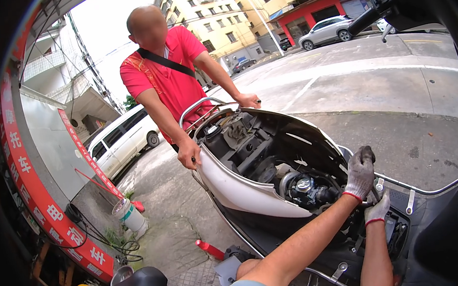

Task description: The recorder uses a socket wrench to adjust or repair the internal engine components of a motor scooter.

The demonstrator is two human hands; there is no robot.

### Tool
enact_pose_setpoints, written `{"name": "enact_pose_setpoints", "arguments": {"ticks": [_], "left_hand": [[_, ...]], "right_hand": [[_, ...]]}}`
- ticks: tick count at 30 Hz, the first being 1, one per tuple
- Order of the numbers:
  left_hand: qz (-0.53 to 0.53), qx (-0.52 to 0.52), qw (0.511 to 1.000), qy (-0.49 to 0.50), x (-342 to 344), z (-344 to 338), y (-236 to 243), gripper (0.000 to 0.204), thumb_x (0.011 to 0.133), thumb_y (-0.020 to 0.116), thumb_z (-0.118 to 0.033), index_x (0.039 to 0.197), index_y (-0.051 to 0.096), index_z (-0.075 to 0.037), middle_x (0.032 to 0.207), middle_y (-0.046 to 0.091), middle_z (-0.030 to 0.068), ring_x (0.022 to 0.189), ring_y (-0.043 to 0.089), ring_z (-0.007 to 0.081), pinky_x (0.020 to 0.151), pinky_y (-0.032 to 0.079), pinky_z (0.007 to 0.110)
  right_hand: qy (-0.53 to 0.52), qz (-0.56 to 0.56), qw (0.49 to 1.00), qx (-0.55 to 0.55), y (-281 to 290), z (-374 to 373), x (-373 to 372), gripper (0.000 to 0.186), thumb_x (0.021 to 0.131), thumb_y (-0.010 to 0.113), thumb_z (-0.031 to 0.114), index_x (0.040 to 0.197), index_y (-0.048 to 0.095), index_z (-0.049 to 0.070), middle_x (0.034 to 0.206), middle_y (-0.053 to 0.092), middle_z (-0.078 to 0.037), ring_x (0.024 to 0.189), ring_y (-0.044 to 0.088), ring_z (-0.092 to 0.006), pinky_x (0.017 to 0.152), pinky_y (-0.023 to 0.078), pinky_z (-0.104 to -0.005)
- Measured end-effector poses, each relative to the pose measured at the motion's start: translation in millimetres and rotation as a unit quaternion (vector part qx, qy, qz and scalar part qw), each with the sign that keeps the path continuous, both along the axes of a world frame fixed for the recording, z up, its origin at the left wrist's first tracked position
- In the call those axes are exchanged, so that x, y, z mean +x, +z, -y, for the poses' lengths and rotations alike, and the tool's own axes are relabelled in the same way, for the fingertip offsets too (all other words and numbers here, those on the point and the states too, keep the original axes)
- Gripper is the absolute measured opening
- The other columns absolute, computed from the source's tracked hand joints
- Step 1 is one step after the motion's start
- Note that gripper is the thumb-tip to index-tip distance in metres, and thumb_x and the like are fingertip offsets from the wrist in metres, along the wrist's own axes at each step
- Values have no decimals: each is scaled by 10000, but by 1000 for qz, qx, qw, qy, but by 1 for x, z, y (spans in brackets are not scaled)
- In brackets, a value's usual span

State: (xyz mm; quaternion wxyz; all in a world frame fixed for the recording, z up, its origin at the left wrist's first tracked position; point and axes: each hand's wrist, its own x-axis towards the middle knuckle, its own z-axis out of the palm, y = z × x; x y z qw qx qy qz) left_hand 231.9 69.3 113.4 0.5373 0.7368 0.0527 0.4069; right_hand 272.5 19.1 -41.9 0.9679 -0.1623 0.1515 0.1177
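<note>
L hand [360, 174], in a grey-white knit glove w/ dark-soiled fingers, is at the R side of the white-and-black plastic-bodied scooter [243, 187], fingers bunched; can't tell what, if anything, it pinches. R hand [379, 207], in a similar pale glove w/ red cuff, is just nearer, fingers curled at a slim dark rod-like part; exact grip unclear. Scooter fills the ctr, body open on top, silver-and-black metal engine [305, 184] showing L of the gloves.

Far end: person in red short-sleeved shirt w/ black chest strap [166, 62] has both hands on the rear bodywork. L side: white plastic bucket [131, 218] & white van [126, 137] farther back. Near L: red cylinder [210, 249] on the pavement. Far R: silver SUV [327, 31].
</note>
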Motion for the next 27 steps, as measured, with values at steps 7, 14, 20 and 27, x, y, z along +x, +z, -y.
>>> {"name": "enact_pose_setpoints", "arguments": {"ticks": [7,14,20,27], "left_hand": [[-6,-10,1000,-11,-1,1,2,328,1011,474,-233,854,571,39,716,596,193,664,575,342,643,447,422],[12,26,1000,-9,5,-7,-6,344,1039,453,-279,844,549,-11,687,509,20,512,478,97,436,422,266],[9,16,1000,-17,4,-3,-8,342,1039,455,-279,851,558,-13,685,512,13,513,477,92,436,413,259],[5,-11,1000,-5,-3,-8,2,331,1001,469,-266,776,555,-39,623,468,-11,465,457,80,414,416,266]], "right_hand": [[-4,3,1000,-4,3,1,-1,312,1029,456,392,841,515,150,630,450,25,450,408,-109,402,331,-249],[5,-4,1000,-11,13,0,-6,298,1030,454,385,867,526,145,636,459,25,453,413,-111,406,339,-247],[6,3,1000,4,6,5,-5,286,1030,452,374,879,538,147,631,441,32,461,404,-110,409,327,-252],[34,23,999,-16,-17,-6,5,460,1043,337,420,1211,605,86,1149,678,-123,1004,668,-305,917,522,-470]]}}
